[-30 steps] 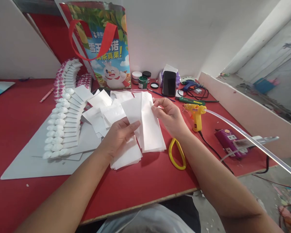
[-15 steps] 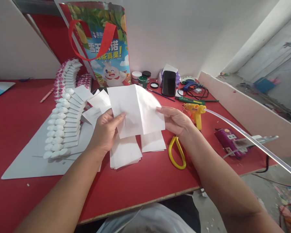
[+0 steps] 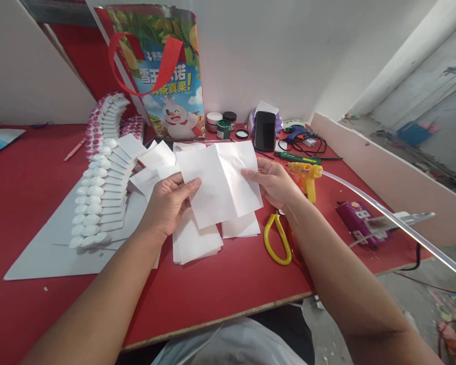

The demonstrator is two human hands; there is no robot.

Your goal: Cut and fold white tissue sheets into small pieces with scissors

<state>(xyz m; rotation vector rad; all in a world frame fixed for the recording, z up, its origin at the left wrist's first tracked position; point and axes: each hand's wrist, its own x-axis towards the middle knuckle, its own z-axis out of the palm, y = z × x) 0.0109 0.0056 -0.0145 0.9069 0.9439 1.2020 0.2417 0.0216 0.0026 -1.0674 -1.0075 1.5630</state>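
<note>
A creased sheet of white paper (image 3: pixel 209 190) is stretched between my two hands above the red table. My left hand (image 3: pixel 171 200) pinches its left edge, thumb on top. On the right edge, my right hand (image 3: pixel 275 182) grips it with the thumb in front and fingers behind. Beneath the sheet lie a stack of white paper (image 3: pixel 195 241) and a smaller paper pile (image 3: pixel 243 226). Scissors with a yellow handle (image 3: pixel 277 241) rest by my right wrist, their other handle partly hidden under the forearm.
Left, a curved row of white-tipped pieces (image 3: pixel 112 190) sits on a white board (image 3: pixel 53 253). Behind stand a printed bag (image 3: pixel 167 76), paint jars (image 3: pixel 223 129) and a phone (image 3: pixel 265 131). A yellow glue gun (image 3: pixel 307 177) with a long glue stick and a purple package (image 3: pixel 359 220) lie right.
The sheet has tilted and come slightly lower and to the right. My right thumb now lies over its front, where before my fingers held the edge more loosely.
</note>
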